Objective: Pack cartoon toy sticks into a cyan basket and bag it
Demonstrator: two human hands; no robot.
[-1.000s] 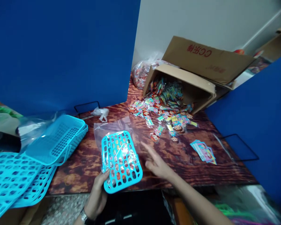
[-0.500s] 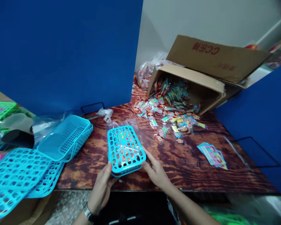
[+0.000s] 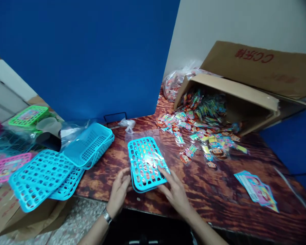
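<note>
A light-blue plastic basket (image 3: pixel 146 177) with a perforated lid lies in a clear bag at the table's front edge. Small colourful items show faintly through the lid's holes. My right hand (image 3: pixel 177 195) grips its lower right corner, one finger stretched over the lid and the thumb at the edge. At the lower left side is my left hand (image 3: pixel 119 192), fingers loosely curled and apart; whether its fingertips touch the basket is hard to make out. The bag's loose open end (image 3: pixel 153 134) spreads beyond the lid's far side.
Blue baskets (image 3: pixel 89 146) and blue lids (image 3: pixel 40 178) are stacked at left, near a pink lid (image 3: pixel 10 168) and a green lid (image 3: pixel 29 115). Small wrapped packets (image 3: pixel 191 151) spill from a cardboard box (image 3: pixel 234 85). Printed cards (image 3: pixel 257 190) lie at right. A blue panel (image 3: pixel 91 61) stands behind.
The view has swung left, so things appear further right. My right hand's finger has moved up onto the lid, and my left hand has loosened at the basket's side.
</note>
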